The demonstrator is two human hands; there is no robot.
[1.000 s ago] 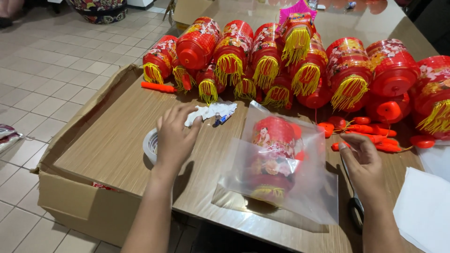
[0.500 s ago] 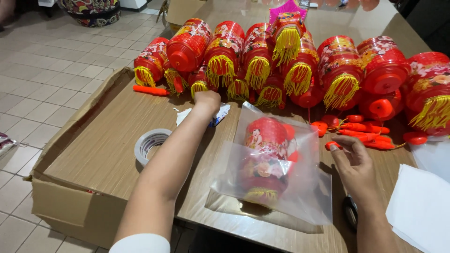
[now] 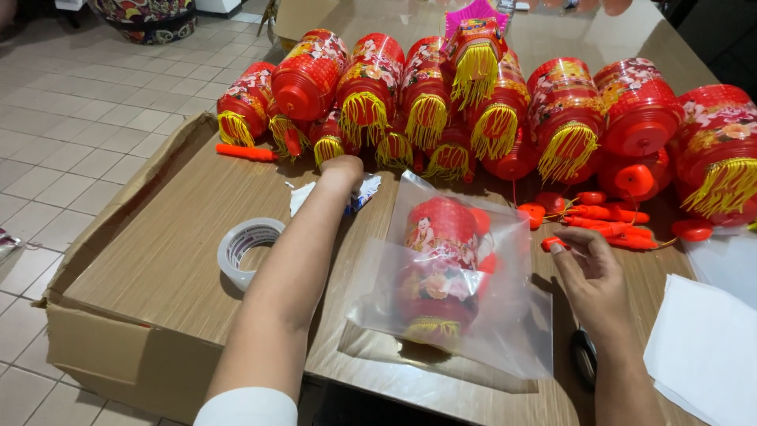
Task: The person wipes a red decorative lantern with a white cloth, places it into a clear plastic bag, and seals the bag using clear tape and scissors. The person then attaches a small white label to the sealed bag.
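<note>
one red lantern (image 3: 441, 264) lies bagged on the worktop (image 3: 173, 268); many lie unbagged behind. left hand (image 3: 343, 170) reaches them, fingers curled, grip unclear. right hand (image 3: 591, 272) pinches an orange handle (image 3: 552, 243).

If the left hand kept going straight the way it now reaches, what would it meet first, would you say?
Most likely the small red lanterns with yellow tassels in the front of the row; the left hand already looks close to them, though depth is unclear.

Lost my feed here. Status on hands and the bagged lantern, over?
Left hand reaching into the lantern row, grip hidden. Right hand open beside bagged lantern, pinching an orange piece. Tape roll beside left forearm.
</note>
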